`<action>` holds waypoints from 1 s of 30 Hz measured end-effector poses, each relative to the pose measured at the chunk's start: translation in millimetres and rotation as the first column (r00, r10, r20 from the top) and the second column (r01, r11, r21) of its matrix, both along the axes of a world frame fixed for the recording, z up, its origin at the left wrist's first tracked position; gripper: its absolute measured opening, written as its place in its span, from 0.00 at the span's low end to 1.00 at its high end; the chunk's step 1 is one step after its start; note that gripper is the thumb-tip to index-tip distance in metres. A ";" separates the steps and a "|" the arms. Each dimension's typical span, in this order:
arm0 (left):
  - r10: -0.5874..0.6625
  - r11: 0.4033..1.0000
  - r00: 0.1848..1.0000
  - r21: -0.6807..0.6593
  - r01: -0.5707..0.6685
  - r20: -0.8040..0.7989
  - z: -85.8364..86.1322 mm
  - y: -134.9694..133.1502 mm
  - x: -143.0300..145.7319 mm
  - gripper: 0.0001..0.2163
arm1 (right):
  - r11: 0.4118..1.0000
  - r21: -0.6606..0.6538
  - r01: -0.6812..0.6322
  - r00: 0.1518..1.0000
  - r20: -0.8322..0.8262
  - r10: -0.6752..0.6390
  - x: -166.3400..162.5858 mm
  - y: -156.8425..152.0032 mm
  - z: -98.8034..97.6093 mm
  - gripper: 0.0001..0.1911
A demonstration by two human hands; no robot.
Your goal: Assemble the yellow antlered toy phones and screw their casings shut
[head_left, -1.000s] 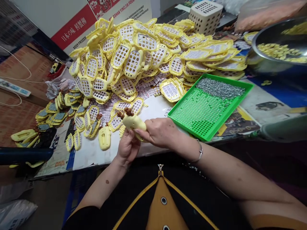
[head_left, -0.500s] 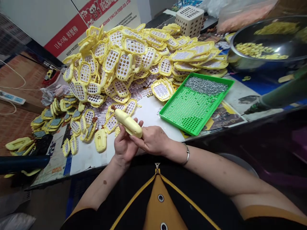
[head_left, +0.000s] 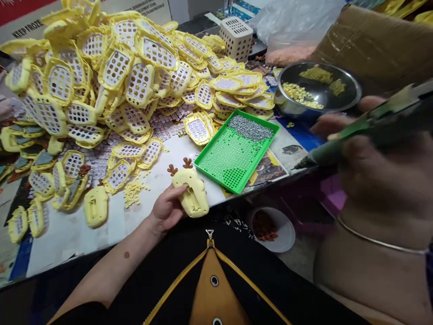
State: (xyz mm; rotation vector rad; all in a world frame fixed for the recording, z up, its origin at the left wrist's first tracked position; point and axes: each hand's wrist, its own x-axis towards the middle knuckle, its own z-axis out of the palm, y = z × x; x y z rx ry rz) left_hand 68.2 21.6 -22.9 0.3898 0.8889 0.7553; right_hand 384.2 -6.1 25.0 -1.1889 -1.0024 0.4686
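My left hand (head_left: pixel 167 208) grips a pale yellow toy phone (head_left: pixel 194 187) with brown antlers, thumb on its back. The back faces me and shows an open battery compartment. At the right, my right hand (head_left: pixel 379 180), blurred by motion, is wrapped around a dark green electric screwdriver (head_left: pixel 323 154), whose bit points left and down. Between them on the table lies a green perforated tray (head_left: pixel 216 158) with silver screws (head_left: pixel 252 127) heaped at its far end. Another yellow toy phone shell (head_left: pixel 96 206) lies on the table to the left.
A large pile of yellow shells with white button grids (head_left: pixel 117 67) covers the back left. Small yellow pieces (head_left: pixel 133 192) lie before it. A steel bowl (head_left: pixel 352 92), a beige perforated box (head_left: pixel 237 39) and a cardboard box (head_left: pixel 375 45) stand behind. Below the table edge is a white tub (head_left: pixel 286 232).
My right hand has left the toy phone and moved right to the electric screwdriver. My left hand has turned the phone so its back faces me. The view has shifted right.
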 end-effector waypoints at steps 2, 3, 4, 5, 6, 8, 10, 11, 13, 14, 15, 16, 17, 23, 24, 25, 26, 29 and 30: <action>-0.040 0.999 0.999 -0.003 0.040 0.010 -3.9 0.9 1.7 0.22 | 0.993 -0.031 -0.117 0.986 -0.120 0.112 -0.1 4.0 -4.8 0.16; -0.057 0.998 0.998 -0.002 0.057 0.011 -5.7 1.4 1.4 0.22 | 0.984 -0.031 -0.177 0.973 -0.153 0.170 -2.2 6.2 -6.2 0.18; -0.072 0.997 0.997 -0.006 0.072 0.009 -7.3 1.8 0.7 0.20 | 0.977 -0.022 -0.213 0.963 -0.175 0.206 -5.4 8.5 -6.5 0.21; -0.082 0.997 0.997 -0.015 0.082 0.004 -8.7 2.3 -0.1 0.19 | 0.970 -0.004 -0.243 0.954 -0.184 0.238 -9.4 10.8 -6.0 0.24; -0.087 0.996 0.996 -0.024 0.086 -0.006 -9.8 2.7 -0.8 0.17 | 0.963 0.006 -0.270 0.946 -0.186 0.267 -14.1 13.1 -5.0 0.26; -0.090 0.995 0.995 -0.038 0.089 -0.042 -10.9 3.8 -0.9 0.15 | 0.951 0.029 -0.307 0.942 -0.132 0.308 -24.8 17.1 -3.8 0.26; -0.088 0.996 0.992 -0.033 0.085 -0.093 -10.6 5.3 0.7 0.14 | 0.922 0.080 -0.379 0.924 -0.025 0.382 -36.1 20.5 -6.9 0.21; -0.082 0.996 0.990 -0.029 0.079 -0.118 -10.1 6.3 2.0 0.14 | 0.896 0.116 -0.429 0.902 0.013 0.431 -41.6 22.0 -10.5 0.19; -0.060 0.998 0.986 -0.030 0.056 -0.155 -9.0 8.3 4.9 0.14 | 0.835 0.176 -0.521 0.851 0.036 0.523 -51.4 25.2 -20.7 0.17; -0.047 0.999 0.985 -0.033 0.042 -0.167 -8.5 9.2 6.2 0.14 | 0.818 0.196 -0.541 0.837 0.031 0.547 -55.3 26.9 -26.4 0.17; -0.039 0.999 0.984 -0.037 0.033 -0.175 -8.2 10.1 7.2 0.14 | 0.814 0.207 -0.543 0.836 0.036 0.548 -58.4 28.5 -31.8 0.16; -0.036 0.999 0.983 -0.040 0.029 -0.181 -8.0 10.8 8.1 0.14 | 0.821 0.211 -0.530 0.846 0.058 0.531 -60.8 30.1 -36.4 0.15; -0.040 0.999 0.982 -0.044 0.032 -0.183 -7.9 11.4 8.6 0.15 | 0.831 0.207 -0.516 0.856 0.089 0.509 -62.4 31.5 -40.0 0.14; -0.068 0.995 0.978 -0.086 0.052 -0.196 -8.7 13.4 7.9 0.19 | 0.883 0.215 -0.416 0.909 0.129 0.397 -65.6 38.9 -43.9 0.13; -0.071 0.994 0.978 -0.093 0.054 -0.197 -9.0 13.6 7.6 0.20 | 0.890 0.211 -0.404 0.914 0.125 0.385 -66.1 40.2 -44.2 0.13; -0.075 0.994 0.978 -0.098 0.057 -0.197 -9.4 13.8 7.3 0.20 | 0.897 0.203 -0.393 0.919 0.120 0.376 -66.5 41.4 -45.1 0.14; -0.079 0.993 0.977 -0.101 0.060 -0.196 -9.8 14.0 7.0 0.21 | 0.902 0.194 -0.387 0.922 0.116 0.370 -66.8 42.5 -46.4 0.14; -0.092 0.992 0.978 -0.099 0.074 -0.187 -11.0 14.4 6.4 0.21 | 0.905 0.167 -0.392 0.919 0.107 0.379 -66.9 44.5 -51.5 0.13; -0.098 0.992 0.978 -0.096 0.082 -0.183 -11.2 14.5 6.3 0.20 | 0.907 0.155 -0.391 0.920 0.108 0.377 -66.7 44.7 -53.2 0.14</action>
